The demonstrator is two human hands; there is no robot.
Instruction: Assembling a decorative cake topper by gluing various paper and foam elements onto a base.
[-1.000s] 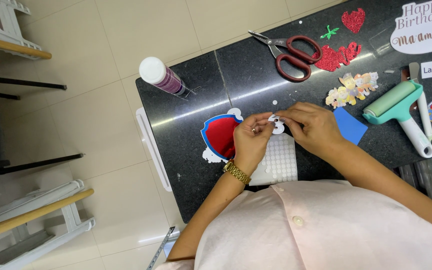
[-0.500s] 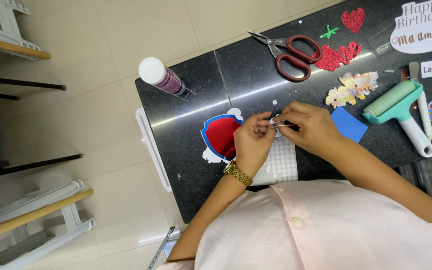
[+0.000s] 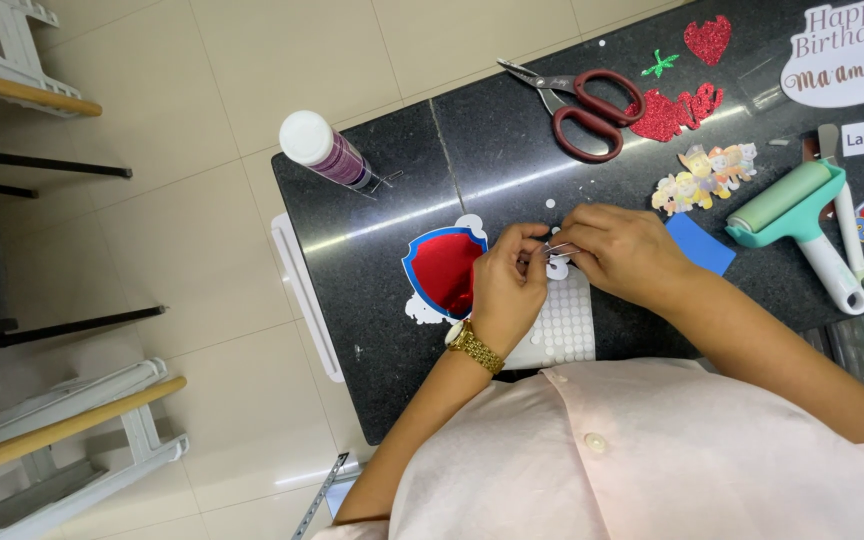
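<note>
Both my hands meet over a sheet of small white foam dots (image 3: 564,325) at the near edge of the black table (image 3: 372,300). My right hand (image 3: 627,250) grips thin metal tweezers (image 3: 559,248) that point left. My left hand (image 3: 507,285), with a gold watch on its wrist, pinches a small white piece (image 3: 556,268) at the tweezers' tips. What the tips hold is hidden by the fingers. Just left of my left hand lies a red foil shield cut-out (image 3: 444,272) with a blue border and white backing.
Red-handled scissors (image 3: 582,105), red glitter shapes (image 3: 674,110), a cartoon-dog cut-out (image 3: 704,175) and a white lettered sign (image 3: 842,50) lie farther back. A teal roller (image 3: 797,215) and blue paper square (image 3: 700,243) lie right. A glue bottle (image 3: 324,150) stands at the left corner. Stools (image 3: 62,440) stand left.
My fingertips have closed in around the tweezers' tips, and the small white piece that showed between them is now mostly covered. Nothing else on the table has moved.
</note>
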